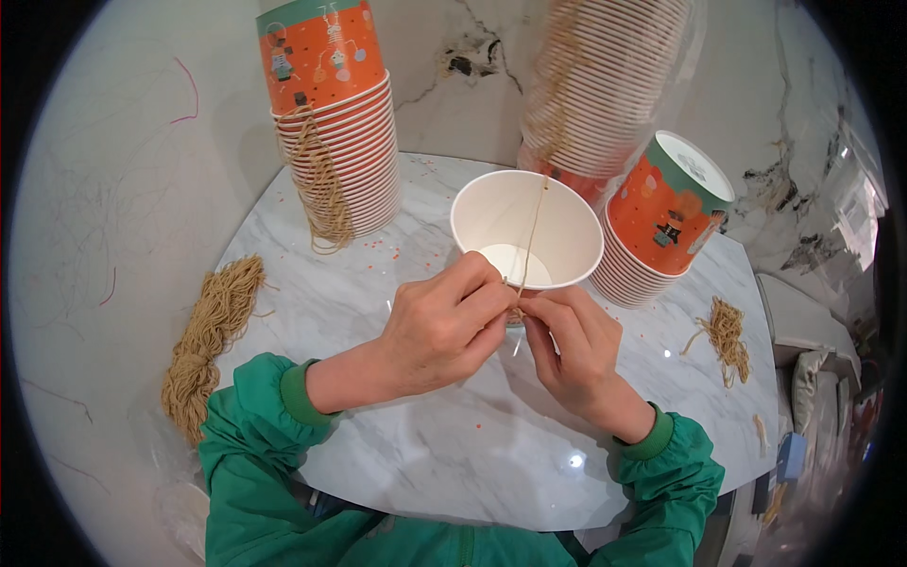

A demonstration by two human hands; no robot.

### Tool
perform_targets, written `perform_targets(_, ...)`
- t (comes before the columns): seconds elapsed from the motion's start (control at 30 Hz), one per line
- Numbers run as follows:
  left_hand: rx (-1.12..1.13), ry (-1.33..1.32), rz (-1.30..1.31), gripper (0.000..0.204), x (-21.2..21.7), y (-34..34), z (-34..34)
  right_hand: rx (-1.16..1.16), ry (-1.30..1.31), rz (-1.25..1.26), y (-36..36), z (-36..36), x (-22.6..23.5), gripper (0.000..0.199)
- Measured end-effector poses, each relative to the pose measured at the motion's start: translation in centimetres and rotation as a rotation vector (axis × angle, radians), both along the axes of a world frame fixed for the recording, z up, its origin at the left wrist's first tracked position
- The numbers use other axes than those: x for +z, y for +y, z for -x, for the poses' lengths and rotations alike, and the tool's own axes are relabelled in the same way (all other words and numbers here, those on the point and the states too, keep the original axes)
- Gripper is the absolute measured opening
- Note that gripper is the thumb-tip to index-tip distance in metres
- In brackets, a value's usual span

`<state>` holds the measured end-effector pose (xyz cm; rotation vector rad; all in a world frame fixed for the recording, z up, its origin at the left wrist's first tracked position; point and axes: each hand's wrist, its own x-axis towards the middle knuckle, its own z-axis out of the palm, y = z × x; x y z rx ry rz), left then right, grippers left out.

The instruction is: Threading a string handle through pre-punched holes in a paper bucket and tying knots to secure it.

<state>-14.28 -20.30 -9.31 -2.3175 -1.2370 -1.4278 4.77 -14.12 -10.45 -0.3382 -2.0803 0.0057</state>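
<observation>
Two-handed, pinching tan twine (536, 227) in narrow left grip (439, 326) and right grip (576, 345) at near side of paper bucket (496, 215).

Lower end of cord (535, 227) hidden by fingers (484, 302); pinched part can't be made out. Outside of open cup (480, 213) mostly covered too. Tall cup stack (605, 85) cut off by upper edge.
</observation>
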Motion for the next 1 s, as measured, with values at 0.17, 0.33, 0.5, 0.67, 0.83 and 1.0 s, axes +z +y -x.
perform_targets(0.17,0.014,0.004,-0.019,0.016,-0.1,0.3,0.2,0.01,-0.005,-0.042,0.2,0.0,0.5,0.033)
perform_targets(0.33,-0.001,-0.05,0.069,0.018,0.2,0.0,0.7,0.03,0.051,0.146,-0.7,0.1,1.2,0.034)
perform_targets(0.5,-0.037,-0.108,0.166,0.017,0.3,-0.1,0.7,0.071,0.065,0.167,-0.5,0.0,0.9,0.031)
perform_targets(0.67,-0.029,-0.087,0.185,0.017,0.2,-0.2,0.6,0.091,0.045,0.159,-0.1,-0.1,0.5,0.027)
perform_targets(0.83,0.008,-0.056,0.07,0.013,-0.1,0.0,0.1,0.088,0.044,0.185,-0.2,0.2,0.4,0.026)
perform_targets(1.0,0.01,-0.064,0.088,0.014,0.0,-0.1,0.0,0.088,0.028,0.159,-0.2,0.2,0.4,0.033)
